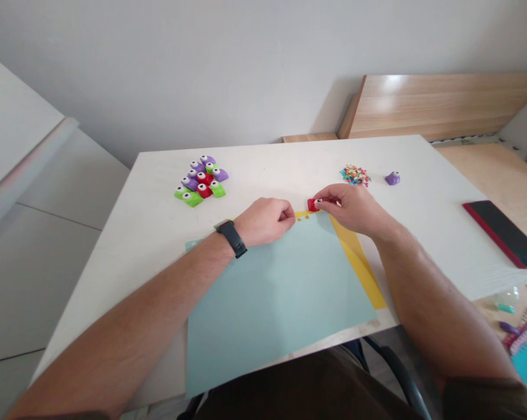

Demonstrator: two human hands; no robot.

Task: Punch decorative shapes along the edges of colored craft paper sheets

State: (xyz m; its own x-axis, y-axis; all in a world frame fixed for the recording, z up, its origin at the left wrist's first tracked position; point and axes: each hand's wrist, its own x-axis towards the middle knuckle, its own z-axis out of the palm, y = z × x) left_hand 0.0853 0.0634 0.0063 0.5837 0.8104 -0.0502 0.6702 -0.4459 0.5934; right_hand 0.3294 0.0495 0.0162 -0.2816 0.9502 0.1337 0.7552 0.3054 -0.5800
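My right hand (pixel 357 209) pinches a small red clay figure (pixel 313 205) with a white googly eye, at the far edge of a pale blue sheet of paper (pixel 281 297). A yellow sheet (pixel 357 262) shows from under the blue one. My left hand (pixel 266 221), with a dark watch on the wrist, is closed in a pinch over the same far edge; its fingertips hide whatever they may hold. Between the hands, tiny orange-yellow bits (pixel 306 217) lie on the blue paper.
At the back left sits a cluster of purple, green and red eyed clay figures (pixel 203 178). A pile of colourful small beads or sprinkles (pixel 356 175) and a lone purple figure (pixel 393 178) are at the back right. A black-and-red flat case (pixel 506 233) lies near the right edge.
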